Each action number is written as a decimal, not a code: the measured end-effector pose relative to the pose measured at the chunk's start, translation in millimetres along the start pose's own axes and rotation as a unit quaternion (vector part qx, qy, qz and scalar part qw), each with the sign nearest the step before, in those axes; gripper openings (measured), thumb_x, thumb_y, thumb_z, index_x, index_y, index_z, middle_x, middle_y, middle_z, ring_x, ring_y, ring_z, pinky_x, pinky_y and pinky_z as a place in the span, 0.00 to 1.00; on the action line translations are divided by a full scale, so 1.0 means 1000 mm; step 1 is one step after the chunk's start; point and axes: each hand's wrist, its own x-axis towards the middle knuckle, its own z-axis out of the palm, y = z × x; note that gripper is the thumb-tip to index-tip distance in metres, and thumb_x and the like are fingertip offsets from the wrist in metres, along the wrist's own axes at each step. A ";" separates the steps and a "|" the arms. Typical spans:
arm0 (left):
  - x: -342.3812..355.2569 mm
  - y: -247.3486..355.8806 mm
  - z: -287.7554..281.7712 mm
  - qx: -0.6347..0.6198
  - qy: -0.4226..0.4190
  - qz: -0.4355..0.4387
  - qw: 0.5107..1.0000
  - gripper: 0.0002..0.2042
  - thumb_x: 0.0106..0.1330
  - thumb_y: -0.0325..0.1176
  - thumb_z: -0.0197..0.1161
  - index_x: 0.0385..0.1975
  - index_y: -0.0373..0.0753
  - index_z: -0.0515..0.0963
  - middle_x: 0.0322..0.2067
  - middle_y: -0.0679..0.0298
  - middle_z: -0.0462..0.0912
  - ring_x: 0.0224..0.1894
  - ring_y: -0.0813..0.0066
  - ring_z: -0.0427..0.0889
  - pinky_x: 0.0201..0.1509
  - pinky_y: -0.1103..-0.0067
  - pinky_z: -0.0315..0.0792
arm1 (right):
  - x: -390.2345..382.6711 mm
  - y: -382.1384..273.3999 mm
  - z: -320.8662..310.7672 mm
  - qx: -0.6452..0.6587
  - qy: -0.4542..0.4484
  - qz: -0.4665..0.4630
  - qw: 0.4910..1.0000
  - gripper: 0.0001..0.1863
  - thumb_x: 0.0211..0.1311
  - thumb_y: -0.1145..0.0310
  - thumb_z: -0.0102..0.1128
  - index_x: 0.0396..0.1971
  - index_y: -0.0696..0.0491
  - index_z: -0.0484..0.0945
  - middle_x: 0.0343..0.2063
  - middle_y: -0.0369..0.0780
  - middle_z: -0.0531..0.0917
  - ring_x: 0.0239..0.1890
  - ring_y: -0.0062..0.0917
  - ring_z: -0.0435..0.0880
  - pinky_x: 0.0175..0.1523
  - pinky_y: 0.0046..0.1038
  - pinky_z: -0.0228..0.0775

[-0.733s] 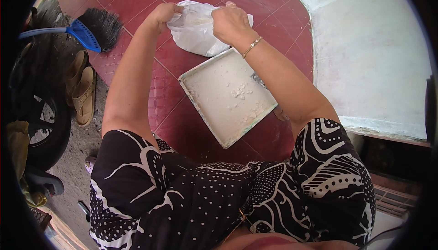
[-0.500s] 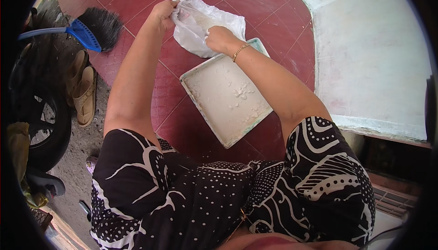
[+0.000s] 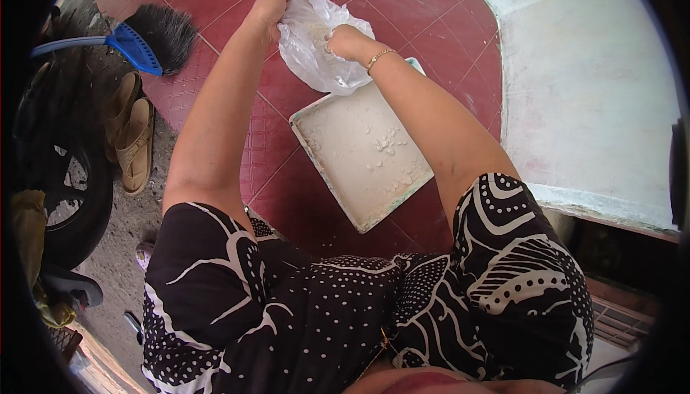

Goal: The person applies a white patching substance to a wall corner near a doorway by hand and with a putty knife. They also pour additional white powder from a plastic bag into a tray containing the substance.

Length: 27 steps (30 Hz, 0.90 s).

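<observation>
Plainly, my left hand [image 3: 270, 16] gripped the rim of the white bag [image 3: 302, 62], already opened; my right hand [image 3: 350, 42] dipped inside, its fingers too hidden to tell whether they held anything. Pale stuff [image 3: 317, 33] was left in there. Nearer me, the tray [image 3: 325, 176] was already coated, lumps [image 3: 388, 142] scattered unsmoothed.

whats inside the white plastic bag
A pale, grainy-looking substance shows inside the open white plastic bag; the right hand and the bag's folds hide the rest.
</observation>
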 end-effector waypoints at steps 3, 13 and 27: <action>0.009 0.006 -0.007 -0.036 0.007 0.005 0.999 0.13 0.63 0.31 0.44 0.37 0.27 0.70 0.35 0.51 0.75 0.34 0.62 0.77 0.38 0.62 0.73 | 0.006 -0.005 0.016 -0.074 0.068 -0.029 0.994 0.14 0.44 0.66 0.57 0.26 0.61 0.80 0.31 0.53 0.79 0.34 0.42 0.79 0.41 0.33 0.70; 0.017 0.004 -0.020 -0.054 0.027 0.014 0.998 0.12 0.61 0.30 0.47 0.36 0.26 0.70 0.32 0.53 0.75 0.31 0.63 0.76 0.34 0.64 0.74 | 0.020 -0.004 0.034 -0.098 0.024 0.042 0.994 0.11 0.50 0.72 0.51 0.31 0.58 0.80 0.37 0.50 0.79 0.43 0.38 0.78 0.47 0.32 0.69; 0.008 0.006 -0.010 -0.011 0.047 0.041 0.998 0.12 0.59 0.30 0.50 0.35 0.24 0.71 0.31 0.53 0.76 0.28 0.64 0.77 0.31 0.65 0.74 | -0.038 -0.001 -0.025 0.814 -0.071 0.147 0.557 0.08 0.61 0.71 0.39 0.25 0.59 0.63 0.21 0.42 0.70 0.20 0.31 0.69 0.27 0.33 0.65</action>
